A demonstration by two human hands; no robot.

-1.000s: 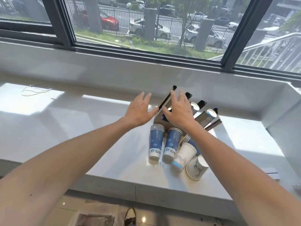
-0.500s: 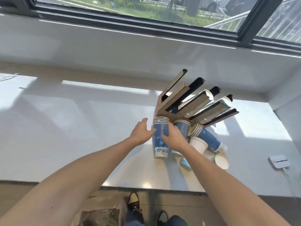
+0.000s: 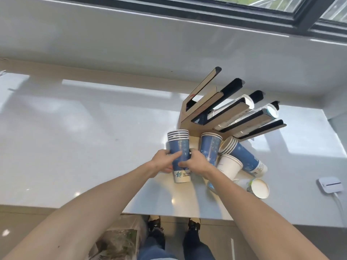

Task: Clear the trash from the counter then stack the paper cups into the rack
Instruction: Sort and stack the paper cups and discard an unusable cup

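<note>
Right now both hands hold one stack of blue paper cups (image 3: 178, 147). The left hand (image 3: 163, 162) wraps the left side of the stack, and the right hand (image 3: 195, 162) wraps the right side. The fingers curl round the middle of the cups. The stack stands upright on the white tabletop (image 3: 75, 137), just in front of the rack (image 3: 216, 107). Whether its bottom touches the tabletop or is lifted a little is hard to tell.

Paper cups are very light, so the stack should lift with almost no effort. They are also soft and thin. A hard squeeze would likely dent the sides or crush the rims, so a gentle hold is best. The cups sit inside each other and may slide apart, so holding low, near the bottom cup, looks safer than holding only the top ones. The paper does not look slippery.

More cups wait close by. A second blue stack (image 3: 210, 147) stands upright just to the right. A third blue stack (image 3: 244, 156) lies tilted on its side. A white cup (image 3: 229, 166) leans against it, and another cup (image 3: 260, 188) lies on its side near the edge. Some cups already sit in the rack's slots. A small white box (image 3: 328, 184) with a cord rests far to the right.
</note>
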